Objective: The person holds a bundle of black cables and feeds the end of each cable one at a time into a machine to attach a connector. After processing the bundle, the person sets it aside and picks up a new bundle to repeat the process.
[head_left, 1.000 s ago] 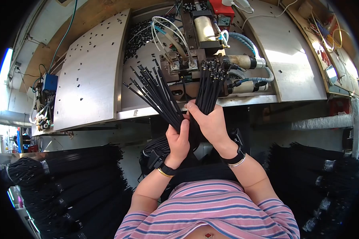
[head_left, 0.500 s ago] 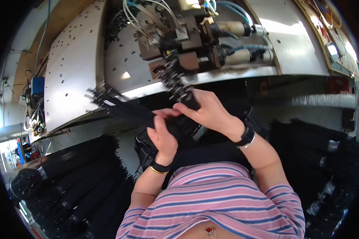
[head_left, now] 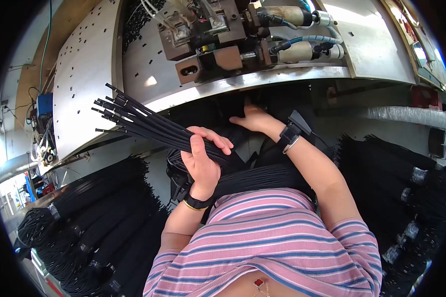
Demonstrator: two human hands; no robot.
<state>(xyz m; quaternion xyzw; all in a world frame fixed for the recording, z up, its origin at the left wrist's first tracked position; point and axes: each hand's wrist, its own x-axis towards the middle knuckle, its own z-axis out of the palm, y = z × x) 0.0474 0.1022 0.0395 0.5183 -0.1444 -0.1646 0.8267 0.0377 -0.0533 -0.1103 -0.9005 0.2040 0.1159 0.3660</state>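
Note:
My left hand [head_left: 203,161] is closed around a bundle of thin black cords [head_left: 151,123]. Their tipped ends fan out to the upper left, over the front edge of the metal bench. More black cord lies across the lap, below that hand. My right hand [head_left: 256,120] reaches into the shadow under the bench edge, its thumb stretched away from the fingers. Nothing shows in its grasp, though the fingertips are dark. A black strap with a small device [head_left: 290,134] sits on the right wrist.
Above the hands stands a machine with brown metal blocks [head_left: 228,57], cylinders [head_left: 295,51] and air hoses. Small black pieces are scattered over the bench [head_left: 84,84]. Tied bundles of black cord hang at the left [head_left: 94,213] and the right [head_left: 381,183].
My right hand has let go of the cord ends it held and moved forward under the bench edge. The left hand keeps its bundle, now nearly still. The view has shifted slightly.

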